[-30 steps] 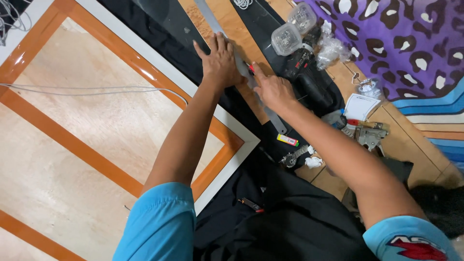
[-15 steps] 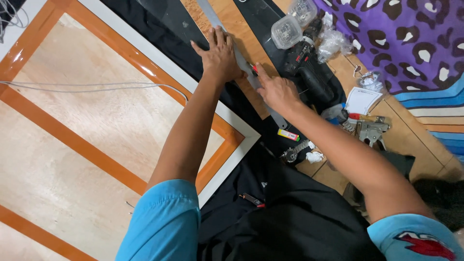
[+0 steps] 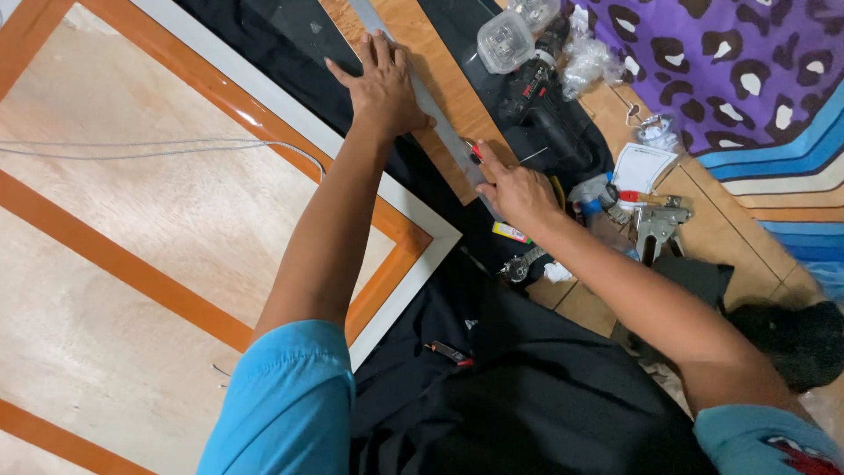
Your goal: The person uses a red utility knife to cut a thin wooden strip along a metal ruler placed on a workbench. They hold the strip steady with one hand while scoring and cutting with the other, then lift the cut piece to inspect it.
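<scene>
Left hand point(image 3: 382, 88) pressed flat, fingers spread, on long grey metal straightedge point(image 3: 440, 123) lying diagonally across brown wooden board point(image 3: 440, 79). Right hand point(image 3: 514, 189) pinching small red-tipped cutter point(image 3: 476, 151) against the straightedge (black power drill point(image 3: 549, 110) just beside).

hands: two, left point(image 3: 382, 88), right point(image 3: 519, 189)
straightedge point(image 3: 440, 123): one
drill point(image 3: 545, 105): one
clear boxes point(image 3: 504, 40): two
stapler point(image 3: 655, 224): one

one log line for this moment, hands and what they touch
left hand: flat on metal ruler | right hand: holds red-tipped tool at ruler edge | nearby: drill
</scene>
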